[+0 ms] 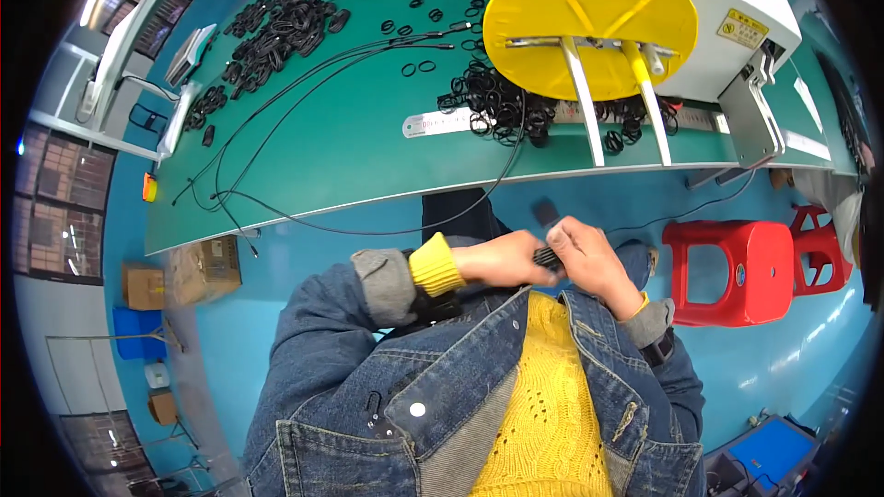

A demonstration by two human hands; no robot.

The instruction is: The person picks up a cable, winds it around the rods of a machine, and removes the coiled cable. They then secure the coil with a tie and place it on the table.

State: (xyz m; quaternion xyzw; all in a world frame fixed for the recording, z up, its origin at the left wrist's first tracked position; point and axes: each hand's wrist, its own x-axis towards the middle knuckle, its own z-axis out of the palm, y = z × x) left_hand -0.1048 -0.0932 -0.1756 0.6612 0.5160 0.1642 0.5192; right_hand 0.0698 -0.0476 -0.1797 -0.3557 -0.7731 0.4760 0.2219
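Observation:
My left hand [505,259] and my right hand [589,260] meet in front of my body, just off the table's near edge. Between them is a black ribbed bundle [547,259] that looks like coiled cable, with the fingers of both hands closed around it. The grip hides most of it. A dark, blurred piece [546,213] shows just beyond the fingertips; I cannot tell whether it joins the bundle. On the green table [341,147], long black cables [304,69] lie in loose loops, and one loop hangs past the near edge.
A white machine with a yellow disc [589,0] and two pale bars stands at the table's right. Small black rings [493,97] are heaped beside a metal ruler [428,124]. Coiled black cables [285,32] pile up at far left. Red stools [737,271] stand at right, cardboard boxes [203,271] at left.

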